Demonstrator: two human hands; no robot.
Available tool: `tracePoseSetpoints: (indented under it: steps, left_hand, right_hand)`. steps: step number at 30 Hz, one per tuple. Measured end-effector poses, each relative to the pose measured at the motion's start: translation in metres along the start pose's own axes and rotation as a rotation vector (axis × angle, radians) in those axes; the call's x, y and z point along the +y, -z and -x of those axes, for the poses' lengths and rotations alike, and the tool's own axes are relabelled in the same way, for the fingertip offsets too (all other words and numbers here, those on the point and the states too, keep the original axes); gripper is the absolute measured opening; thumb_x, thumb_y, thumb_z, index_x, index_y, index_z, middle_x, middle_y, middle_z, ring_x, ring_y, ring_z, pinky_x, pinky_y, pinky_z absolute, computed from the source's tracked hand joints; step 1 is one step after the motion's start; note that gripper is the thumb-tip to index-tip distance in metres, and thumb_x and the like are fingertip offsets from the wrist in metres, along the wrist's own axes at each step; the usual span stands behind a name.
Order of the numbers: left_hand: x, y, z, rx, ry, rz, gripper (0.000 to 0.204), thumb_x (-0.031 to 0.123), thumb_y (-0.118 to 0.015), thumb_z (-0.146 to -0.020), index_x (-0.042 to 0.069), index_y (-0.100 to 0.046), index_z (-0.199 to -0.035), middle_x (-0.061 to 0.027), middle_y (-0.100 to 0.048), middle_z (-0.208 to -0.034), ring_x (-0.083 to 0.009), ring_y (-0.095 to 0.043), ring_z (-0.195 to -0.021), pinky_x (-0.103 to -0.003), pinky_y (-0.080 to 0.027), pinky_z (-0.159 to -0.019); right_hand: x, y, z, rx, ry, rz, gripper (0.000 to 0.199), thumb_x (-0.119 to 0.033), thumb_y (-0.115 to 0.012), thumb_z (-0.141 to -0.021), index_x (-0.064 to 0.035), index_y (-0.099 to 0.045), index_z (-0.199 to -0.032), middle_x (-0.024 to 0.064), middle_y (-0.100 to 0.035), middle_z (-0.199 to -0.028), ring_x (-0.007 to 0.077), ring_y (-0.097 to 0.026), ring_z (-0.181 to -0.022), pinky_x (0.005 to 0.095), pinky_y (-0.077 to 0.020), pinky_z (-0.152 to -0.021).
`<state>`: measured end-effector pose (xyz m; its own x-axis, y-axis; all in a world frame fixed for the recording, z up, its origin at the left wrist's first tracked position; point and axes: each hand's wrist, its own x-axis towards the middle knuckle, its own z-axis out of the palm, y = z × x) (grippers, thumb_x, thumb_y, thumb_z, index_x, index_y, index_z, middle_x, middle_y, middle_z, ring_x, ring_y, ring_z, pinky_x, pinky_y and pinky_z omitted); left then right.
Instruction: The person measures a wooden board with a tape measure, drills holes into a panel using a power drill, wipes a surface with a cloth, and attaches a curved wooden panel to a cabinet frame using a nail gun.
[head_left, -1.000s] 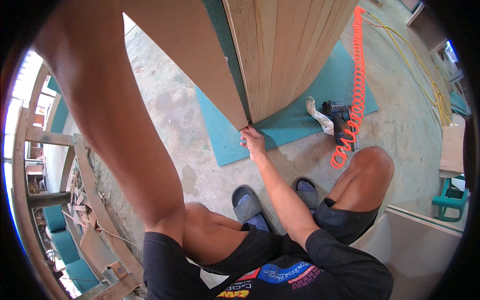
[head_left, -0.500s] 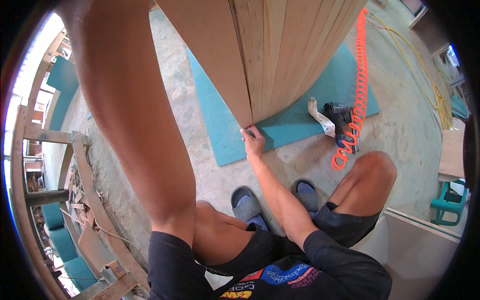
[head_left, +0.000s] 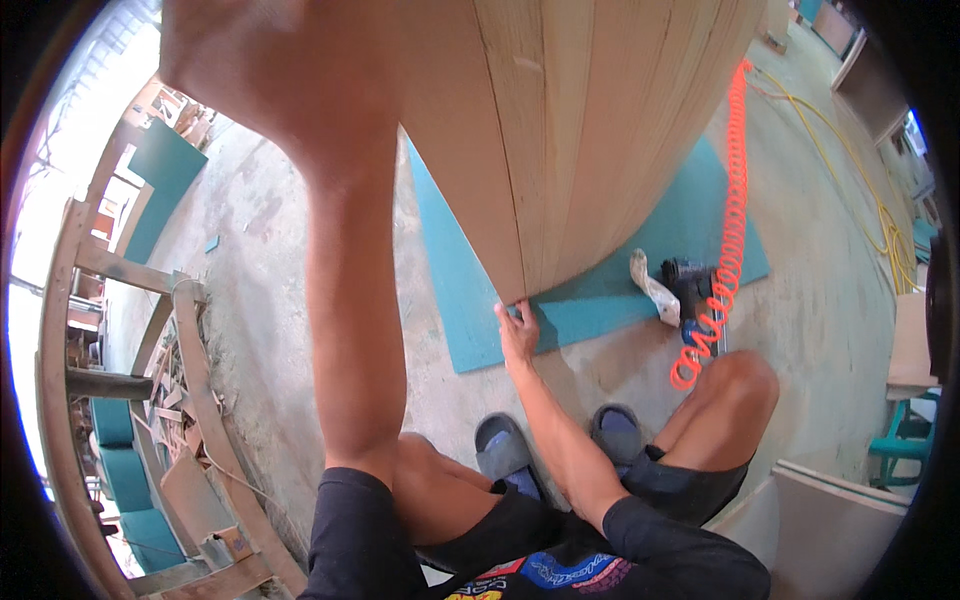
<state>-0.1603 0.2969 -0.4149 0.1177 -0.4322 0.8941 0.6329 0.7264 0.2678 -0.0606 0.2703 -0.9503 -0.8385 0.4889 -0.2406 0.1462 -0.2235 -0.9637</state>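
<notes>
A tall, curved piece made of wooden slats [head_left: 590,130] stands before me, its narrow lower end over a teal board [head_left: 470,340] on the floor. At its bottom corner, my right hand [head_left: 518,337] is closed, with thumb and fingers gripping the edge. My left arm reaches up close to the camera. The back of my left hand [head_left: 285,75] lies against the upper left side of the wooden piece, where its fingers are hidden.
On the right lie a nail gun [head_left: 690,285], its orange coiled air hose [head_left: 735,190] and a whitish crumpled strip [head_left: 652,288]. A yellow hose [head_left: 885,235] runs behind. A wooden frame [head_left: 195,370] with scraps stands left; a green stool [head_left: 905,440] is far right.
My left hand has come down into view at the upper left, beside the wooden piece. The view has tipped upward, so the floor things sit lower. My right hand keeps to the bottom corner.
</notes>
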Motion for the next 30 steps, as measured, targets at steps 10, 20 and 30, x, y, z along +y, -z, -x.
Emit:
tracePoseSetpoints:
  steps: [10,20,30]
  left_hand:
    - [-0.045,0.012,-0.003,-0.207,0.136,0.494,0.042,0.021,-0.064,-0.104,-0.002,-0.061,-0.140,-0.0196,-0.064,-0.130,-0.0207,-0.068,-0.108,-0.028,-0.056,-0.080]
    - [-0.023,0.018,-0.007,-0.300,0.281,0.487,0.038,0.013,-0.067,-0.101,-0.005,-0.065,-0.135,-0.0236,-0.065,-0.126,-0.0285,-0.065,-0.113,-0.036,-0.053,-0.093]
    - [-0.012,0.032,-0.002,-0.304,0.527,0.487,0.035,0.019,-0.070,-0.100,-0.002,-0.069,-0.129,-0.0211,-0.067,-0.122,-0.0256,-0.066,-0.108,-0.035,-0.053,-0.091]
  right_hand:
    - [-0.062,0.040,0.007,-0.083,-0.092,0.058,0.057,-0.017,-0.075,-0.088,0.0053,-0.055,-0.137,0.0179,-0.059,-0.136,0.0213,-0.067,-0.098,0.0337,-0.0595,-0.075]
    - [-0.443,0.081,-0.006,-0.102,0.703,-0.311,0.024,-0.008,-0.068,-0.095,0.0050,-0.067,-0.115,0.0069,-0.068,-0.091,0.0129,-0.064,-0.080,0.0265,-0.0522,-0.074]
    - [-0.699,-0.019,0.052,0.011,1.736,0.318,0.046,-0.029,-0.085,-0.082,-0.0030,-0.070,-0.117,0.0119,-0.071,-0.116,0.0266,-0.063,-0.117,0.0463,-0.0341,-0.113]
